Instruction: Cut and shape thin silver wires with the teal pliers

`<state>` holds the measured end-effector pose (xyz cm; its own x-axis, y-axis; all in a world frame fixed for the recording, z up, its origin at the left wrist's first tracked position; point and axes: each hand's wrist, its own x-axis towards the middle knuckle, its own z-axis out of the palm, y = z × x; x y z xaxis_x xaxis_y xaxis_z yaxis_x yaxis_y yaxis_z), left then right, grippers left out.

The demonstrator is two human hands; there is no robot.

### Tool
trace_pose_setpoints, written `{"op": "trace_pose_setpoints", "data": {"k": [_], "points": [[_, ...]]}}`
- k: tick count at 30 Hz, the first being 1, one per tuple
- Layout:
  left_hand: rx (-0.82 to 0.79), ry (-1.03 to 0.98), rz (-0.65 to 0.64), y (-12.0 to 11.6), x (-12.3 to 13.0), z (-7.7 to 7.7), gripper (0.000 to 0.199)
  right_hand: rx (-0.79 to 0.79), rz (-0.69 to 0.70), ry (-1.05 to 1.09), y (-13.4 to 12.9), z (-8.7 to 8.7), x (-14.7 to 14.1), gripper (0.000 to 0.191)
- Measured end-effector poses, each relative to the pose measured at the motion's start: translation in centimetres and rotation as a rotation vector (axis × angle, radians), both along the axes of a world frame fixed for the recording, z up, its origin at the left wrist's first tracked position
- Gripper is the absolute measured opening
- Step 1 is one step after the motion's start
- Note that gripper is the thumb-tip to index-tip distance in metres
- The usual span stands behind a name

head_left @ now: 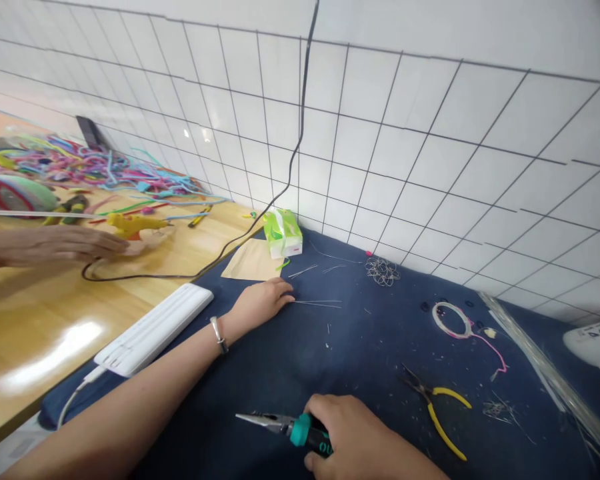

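Observation:
My left hand (265, 300) reaches across the dark blue cloth, its fingertips closed on a couple of thin wires (320, 303) that stick out to the right. In the foreground my right hand (355, 430) is wrapped around the teal and black handles of needle-nose pliers (300, 430), whose tip points left. More short wire pieces (303, 271) lie just beyond my left hand, beside a beige paper sheet (250, 261) and a green tissue pack (283, 233). Yellow-handled pliers (437, 407) rest on the cloth to the right of my right hand.
Left of my arm lies a white power bank (155, 327) with a cable. A co-worker's hand (75, 243) is by a yellow glue gun (135, 225) on the wooden table. Tangled wire (383, 272), a ring-shaped coil (451, 320) and clear rods (535, 353) are at right.

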<state>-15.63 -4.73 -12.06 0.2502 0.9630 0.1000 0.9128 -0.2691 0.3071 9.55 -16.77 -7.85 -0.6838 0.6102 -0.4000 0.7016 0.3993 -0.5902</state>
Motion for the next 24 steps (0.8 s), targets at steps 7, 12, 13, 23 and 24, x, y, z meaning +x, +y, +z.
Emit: {"op": "trace_pose_setpoints", "data": {"k": [7,12,13,23,24], "points": [[0.049,0.075,0.113,5.5,1.4,0.8,0.024,0.056,0.014,0.002,-0.1,0.1,0.2,0.025],[0.011,0.090,0.133,8.7,2.2,-0.6,0.021,0.274,0.028,-0.131,0.9,0.9,1.4,0.024],[0.000,0.089,0.135,9.0,2.2,-0.9,0.021,0.319,0.006,-0.165,1.4,1.0,1.9,0.023],[-0.043,-0.057,0.122,9.7,1.8,-2.2,0.021,0.467,-0.384,-0.338,6.7,-0.7,6.7,0.022],[-0.045,-0.095,0.111,9.5,1.7,-2.0,0.020,0.487,-0.424,-0.346,7.0,-1.1,6.8,0.024]]}}
